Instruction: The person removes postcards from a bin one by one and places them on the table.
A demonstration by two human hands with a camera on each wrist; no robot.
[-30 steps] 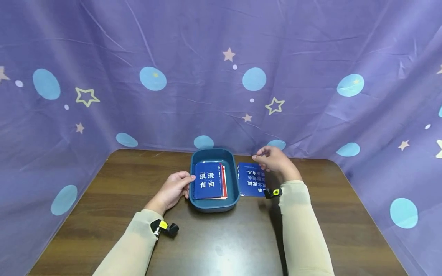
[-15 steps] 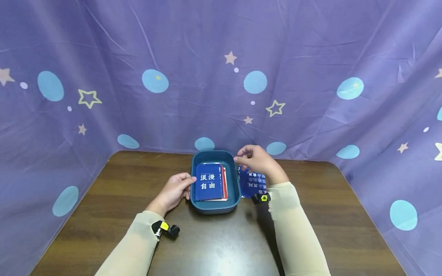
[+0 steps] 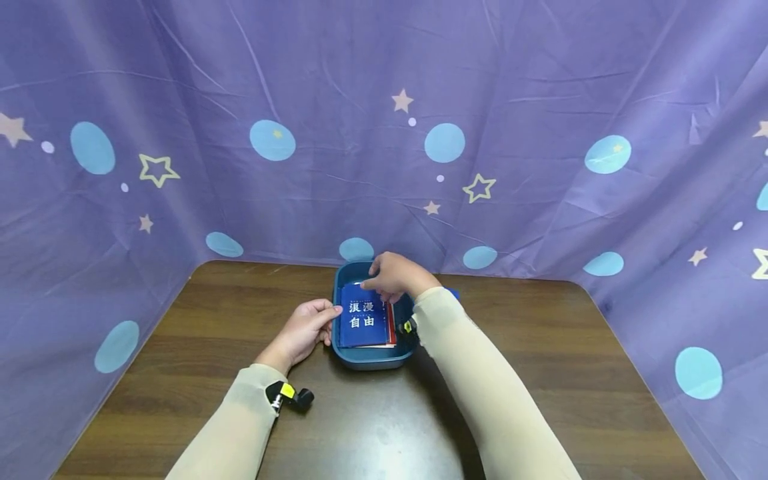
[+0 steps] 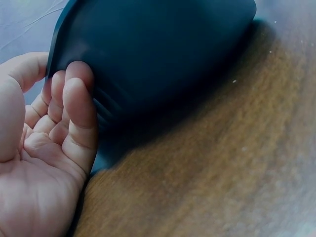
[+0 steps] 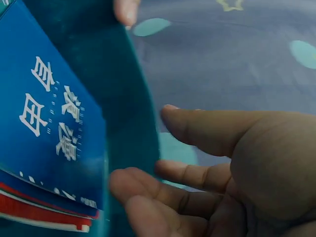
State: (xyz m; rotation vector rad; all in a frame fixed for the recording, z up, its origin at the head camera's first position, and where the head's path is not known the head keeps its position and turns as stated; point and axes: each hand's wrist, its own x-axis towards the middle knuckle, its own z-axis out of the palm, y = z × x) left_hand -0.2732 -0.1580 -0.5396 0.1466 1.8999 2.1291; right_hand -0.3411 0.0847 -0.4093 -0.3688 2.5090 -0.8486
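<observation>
A dark teal plastic tray (image 3: 367,365) holds a stack of cards (image 3: 363,335). The top card is blue with white Chinese characters, and red and white edges show below it on the right. My left hand (image 3: 302,333) pinches the tray's left rim, thumb on top and fingers curled beneath, as the left wrist view confirms. Over the far end of the stack hovers my right hand (image 3: 401,275). The right wrist view shows its thumb and fingers apart beside the cards, with nothing between them. Just a corner of another blue card (image 3: 454,293) peeks out right of the tray, behind the sleeve.
Everything stands on a brown wooden table (image 3: 558,373) with rounded far corners. A purple curtain (image 3: 516,80) with stars and blue dots hangs behind and at both sides. Black wrist cameras with yellow marks are strapped to both sleeves.
My right hand has moved left, from above the blue card beside the tray to above the stack inside it. The sleeve now covers most of that card. My left hand keeps its grip.
</observation>
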